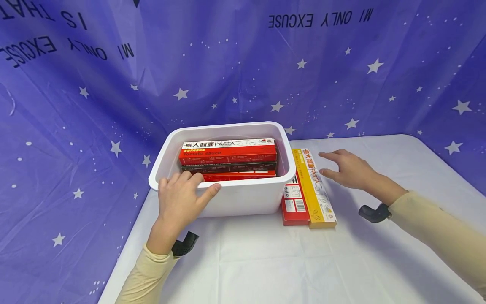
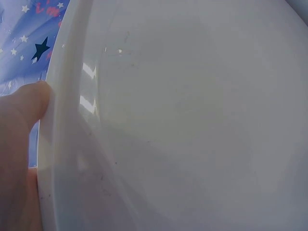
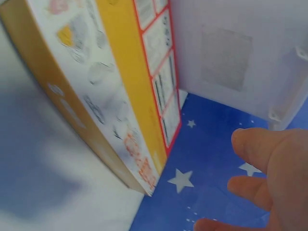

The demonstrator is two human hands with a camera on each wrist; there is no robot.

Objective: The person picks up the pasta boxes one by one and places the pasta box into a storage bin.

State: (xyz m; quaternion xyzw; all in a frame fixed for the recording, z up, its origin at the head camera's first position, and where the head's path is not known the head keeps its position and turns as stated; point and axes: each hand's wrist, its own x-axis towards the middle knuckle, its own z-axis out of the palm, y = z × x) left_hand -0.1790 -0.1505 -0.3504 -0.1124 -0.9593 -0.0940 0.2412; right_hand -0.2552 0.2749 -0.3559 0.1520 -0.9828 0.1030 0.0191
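My left hand (image 1: 178, 200) grips the front rim of a white plastic bin (image 1: 235, 196), with its fingers hooked over the edge and the thumb along the outside. In the left wrist view the bin's wall (image 2: 192, 120) fills most of the picture. Inside the bin lie several pasta boxes, among them a red tomato sauce box (image 1: 228, 157) on top and a black box (image 1: 247, 167) below it. My right hand (image 1: 349, 171) hovers empty with fingers extended, just right of a yellow pasta box (image 1: 312, 190). A red box (image 1: 295, 207) lies between that box and the bin.
A white cloth (image 1: 250, 261) covers the table. Behind and to the left hangs a purple-blue curtain (image 1: 235, 76) with white stars and printed words. Each wrist carries a black camera mount, such as the right one (image 1: 373, 213).
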